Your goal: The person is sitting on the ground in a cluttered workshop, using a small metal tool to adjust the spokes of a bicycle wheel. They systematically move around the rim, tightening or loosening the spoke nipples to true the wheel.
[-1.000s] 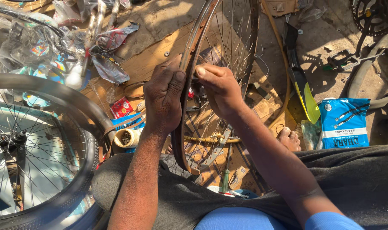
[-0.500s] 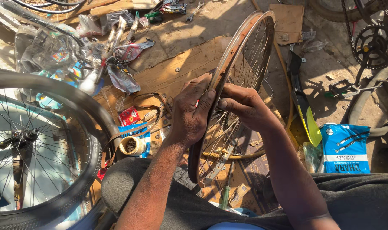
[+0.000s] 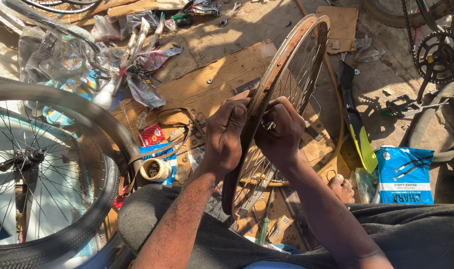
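My left hand point(image 3: 227, 134) and right hand point(image 3: 281, 132) both clasp the rusty spoked bicycle wheel rim point(image 3: 291, 65), standing upright over the cardboard between my knees. A blue-white packet point(image 3: 404, 174) lies right.

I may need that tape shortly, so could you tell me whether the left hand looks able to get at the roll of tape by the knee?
Probably yes: the left hand grips the bare wheel rim, and the roll of tape lies uncovered beside its forearm.
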